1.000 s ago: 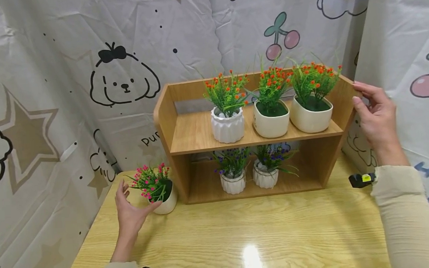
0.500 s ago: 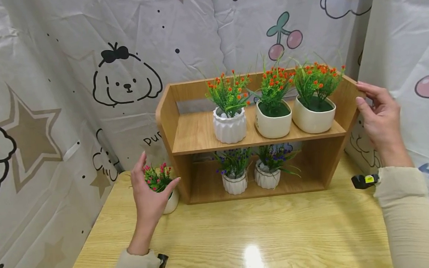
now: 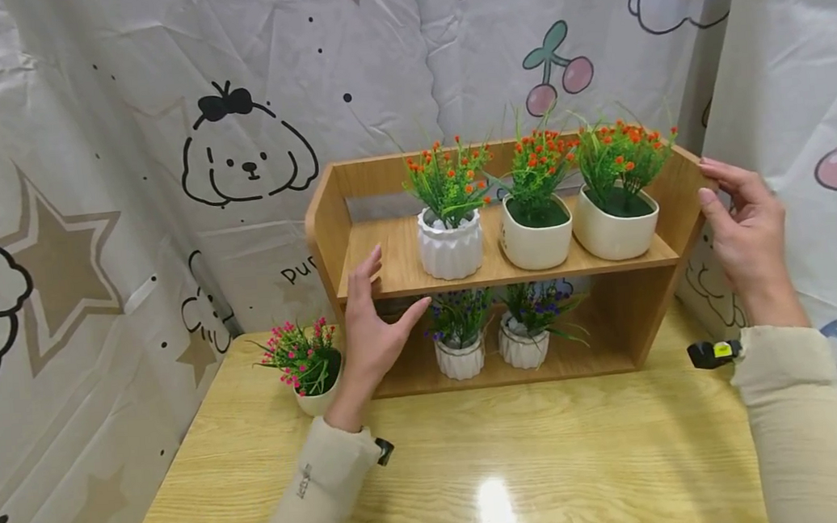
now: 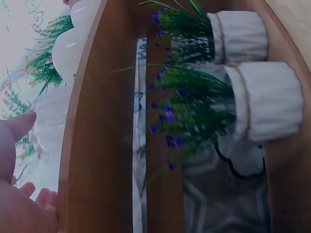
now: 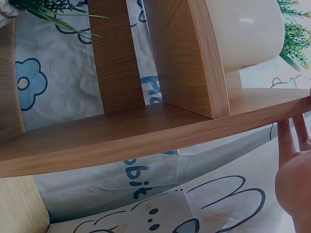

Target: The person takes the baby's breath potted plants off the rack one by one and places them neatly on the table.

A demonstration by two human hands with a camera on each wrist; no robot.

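Note:
My left hand (image 3: 374, 329) reaches in front of the wooden shelf (image 3: 383, 280), fingers spread and thumb apart, holding nothing. Its fingertips are at the upper board, left of a white fluted pot (image 3: 450, 247) with orange flowers. In the left wrist view the thumb overlaps that pot's side. My right hand (image 3: 747, 230) touches the outer right side of the shelf near its top corner, fingertips and thumb against the edge. Two cream pots, a middle one (image 3: 536, 237) and a right one (image 3: 616, 227), also with orange flowers, stand on the upper board.
On the lower level stand two white fluted pots, one left (image 3: 460, 358) and one right (image 3: 524, 347), with purple flowers. A cream pot (image 3: 319, 398) of pink flowers stands on the table (image 3: 548, 447), left of the shelf. Printed cloth (image 3: 127, 152) surrounds the table's back and sides.
My left hand has moved right and up, from beside the pink-flowered pot to the front of the shelf's left part. The right hand stays at the shelf's side; the pots have not moved.

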